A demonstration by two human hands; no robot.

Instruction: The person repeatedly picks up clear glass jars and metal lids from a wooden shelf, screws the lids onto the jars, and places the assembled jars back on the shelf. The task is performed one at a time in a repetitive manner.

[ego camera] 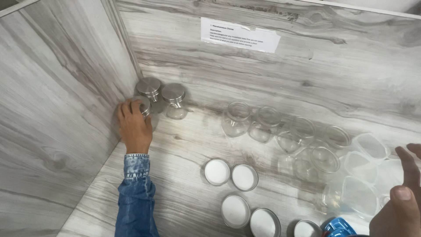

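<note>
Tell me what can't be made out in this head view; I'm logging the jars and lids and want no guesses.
- Jar under the left hand: the fingers cover it, so only a bit of its metal lid shows.
- Right hand: cut off by the right and bottom edges; its grip is unclear.
- Blue object: cut by the bottom edge, kind unknown.
- Clear square containers: overlapping and see-through, count uncertain.
- Paper note on the wall: print too small.

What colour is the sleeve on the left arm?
Blue denim sleeve, mottled wash, best seen in the head view.

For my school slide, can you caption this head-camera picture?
Left hand grips a lidded jar in the corner; open jars and lids nearby.
</note>
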